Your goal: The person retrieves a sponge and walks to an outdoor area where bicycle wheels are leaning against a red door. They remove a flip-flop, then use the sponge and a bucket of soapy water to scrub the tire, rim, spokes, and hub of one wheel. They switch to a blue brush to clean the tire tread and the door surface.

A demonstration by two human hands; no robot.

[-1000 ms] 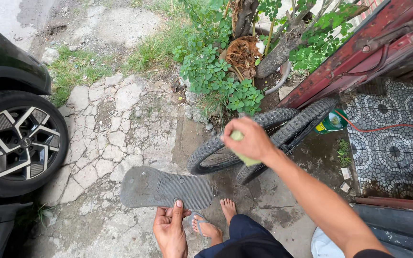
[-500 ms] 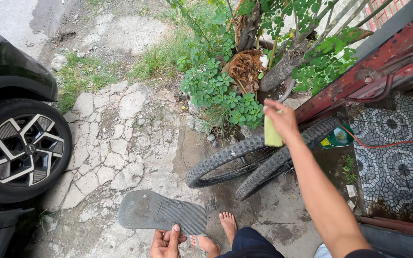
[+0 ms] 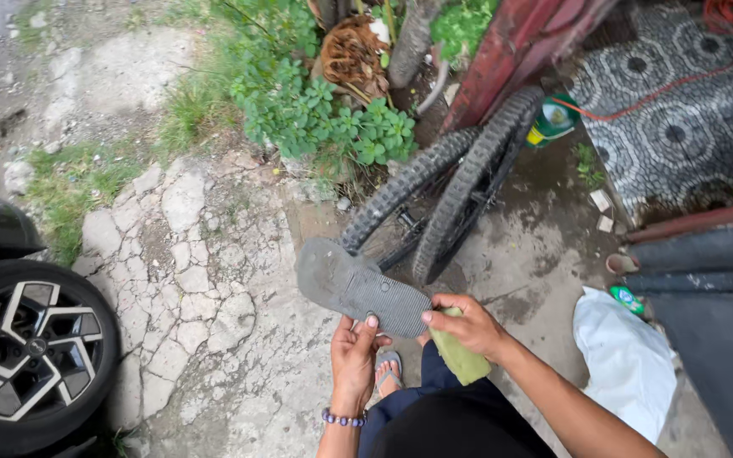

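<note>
My left hand [image 3: 355, 356] grips the heel end of a dark grey flip-flop [image 3: 358, 287], sole side up, held out in front of me. My right hand [image 3: 466, 325] holds a pale green sponge-like block [image 3: 460, 356] against the flip-flop's near edge. Below the hands, one bare foot in a sandal [image 3: 388, 371] shows on the concrete. A beaded bracelet circles my left wrist.
Two knobby bicycle tyres [image 3: 443, 199] lean against a red metal gate [image 3: 511, 51]. A car wheel [image 3: 23, 348] stands at the left. Green plants [image 3: 316, 110] grow behind. A white bag [image 3: 625, 356] lies at the right, near a green tub [image 3: 551, 123] and patterned tiles [image 3: 689, 119].
My right hand has come back from near the tyres and gate, bringing the green block down to the flip-flop. The left hand has raised the flip-flop higher.
</note>
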